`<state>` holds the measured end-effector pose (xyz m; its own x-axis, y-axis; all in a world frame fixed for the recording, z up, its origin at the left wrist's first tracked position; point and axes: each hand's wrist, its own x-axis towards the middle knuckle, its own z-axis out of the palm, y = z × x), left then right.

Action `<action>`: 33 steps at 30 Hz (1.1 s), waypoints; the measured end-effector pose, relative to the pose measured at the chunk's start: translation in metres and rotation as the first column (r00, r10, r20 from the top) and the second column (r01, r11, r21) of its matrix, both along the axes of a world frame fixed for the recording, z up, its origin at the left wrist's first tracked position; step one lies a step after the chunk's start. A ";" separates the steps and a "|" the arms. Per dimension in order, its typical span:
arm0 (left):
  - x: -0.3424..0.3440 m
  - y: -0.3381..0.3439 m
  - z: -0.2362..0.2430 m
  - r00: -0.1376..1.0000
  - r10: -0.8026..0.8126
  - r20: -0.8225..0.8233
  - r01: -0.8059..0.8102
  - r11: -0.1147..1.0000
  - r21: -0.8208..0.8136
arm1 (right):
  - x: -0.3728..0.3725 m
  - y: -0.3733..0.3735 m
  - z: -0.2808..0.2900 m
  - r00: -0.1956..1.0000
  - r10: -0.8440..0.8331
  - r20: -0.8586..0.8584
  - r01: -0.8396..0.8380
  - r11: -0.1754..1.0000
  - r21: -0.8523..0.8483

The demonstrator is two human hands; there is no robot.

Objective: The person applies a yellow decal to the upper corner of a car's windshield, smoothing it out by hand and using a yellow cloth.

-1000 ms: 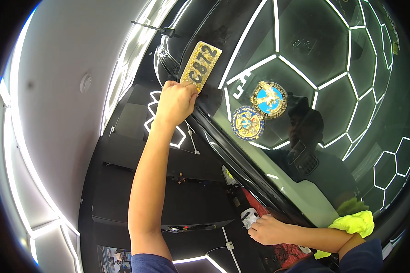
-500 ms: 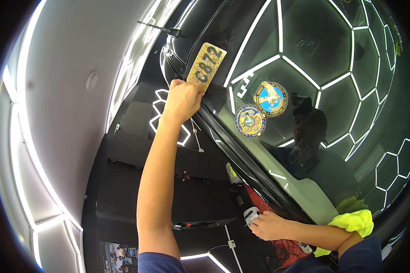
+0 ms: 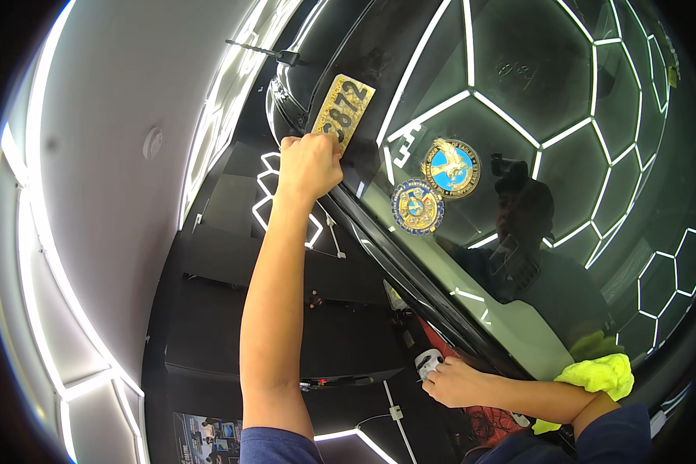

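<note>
My left hand (image 3: 309, 166) is raised with its fingers curled closed over the lower end of a gold plate with dark raised characters (image 3: 346, 112), on the upper edge of the car's dark glass (image 3: 503, 116). Its fingertips and anything pinched in them are hidden. Low on the right, my right hand (image 3: 458, 383) has its fingers bent inward. Just beyond them is a small white-and-grey object (image 3: 428, 362); I cannot tell whether the fingers grip it. A bright yellow-green cloth (image 3: 599, 377) hangs over my right arm near the elbow.
Two round emblems, one blue and gold (image 3: 451, 168) and one with a dark blue rim (image 3: 417, 207), sit on the glass. A black antenna (image 3: 263, 51) juts from the car. Black cabinets (image 3: 240, 329) line the wall. Red material with dark cords (image 3: 491, 425) lies below.
My left hand covers slightly more of the plate's lower characters. The view has shifted a little, so the plate and emblems sit further left. My right hand has hardly moved.
</note>
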<state>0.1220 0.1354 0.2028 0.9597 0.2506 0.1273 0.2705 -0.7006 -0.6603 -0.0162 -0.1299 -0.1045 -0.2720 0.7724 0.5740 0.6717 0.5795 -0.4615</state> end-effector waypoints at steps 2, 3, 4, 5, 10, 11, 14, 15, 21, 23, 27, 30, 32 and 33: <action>-0.004 0.005 0.003 0.999 -0.050 -0.005 0.050 0.998 -0.033 | -0.001 0.001 -0.001 1.000 0.008 -0.007 -0.008 1.000 -0.002; -0.006 0.006 0.005 0.995 -0.099 -0.007 0.098 0.993 -0.069 | -0.001 0.002 -0.001 0.999 0.008 -0.043 -0.007 1.000 0.004; -0.007 0.007 0.008 0.995 -0.101 -0.007 0.101 0.993 -0.067 | 0.000 0.002 -0.001 0.997 0.007 -0.079 -0.006 1.000 0.010; -0.007 0.007 0.012 0.992 -0.125 -0.021 0.122 0.987 -0.101 | 0.001 0.002 0.000 0.997 0.004 -0.079 -0.003 1.000 0.012; -0.009 0.006 0.006 0.993 -0.116 0.010 0.117 0.986 -0.118 | 0.001 0.001 -0.001 0.990 0.030 -0.141 -0.026 0.999 0.029; -0.008 0.004 0.005 0.997 -0.080 0.016 0.081 0.991 -0.110 | 0.001 0.002 -0.002 0.990 0.024 -0.141 -0.021 0.999 0.025; -0.010 0.003 0.004 0.996 -0.083 0.042 0.086 0.993 -0.083 | -0.002 0.002 -0.001 0.993 0.029 -0.114 -0.028 1.000 0.008; -0.009 0.004 0.002 0.988 -0.136 0.066 0.140 0.988 -0.064 | -0.003 0.001 -0.001 0.995 0.019 -0.096 -0.019 1.000 0.002; -0.010 0.002 -0.011 0.985 -0.070 0.155 0.079 0.996 -0.050 | -0.001 -0.001 -0.001 0.998 -0.003 -0.063 0.004 1.000 0.028; -0.010 0.001 -0.010 0.985 -0.061 0.161 0.070 0.996 -0.049 | 0.000 -0.001 0.000 0.997 -0.009 -0.070 0.012 0.999 0.045; -0.013 0.001 -0.005 0.990 -0.022 0.137 0.030 0.998 -0.063 | 0.000 0.001 0.000 0.994 0.018 -0.103 -0.017 1.000 0.010; -0.017 -0.002 -0.001 0.990 -0.072 0.117 0.083 0.992 -0.091 | 0.003 0.001 0.001 0.991 0.035 -0.130 -0.036 0.999 -0.011; -0.020 -0.003 -0.005 0.983 -0.132 0.128 0.144 0.986 -0.086 | 0.003 0.001 0.001 0.989 0.041 -0.141 -0.044 0.999 -0.019; -0.020 -0.002 -0.008 0.983 -0.132 0.127 0.144 0.986 -0.084 | 0.004 0.000 0.002 0.989 0.043 -0.139 -0.046 0.999 -0.021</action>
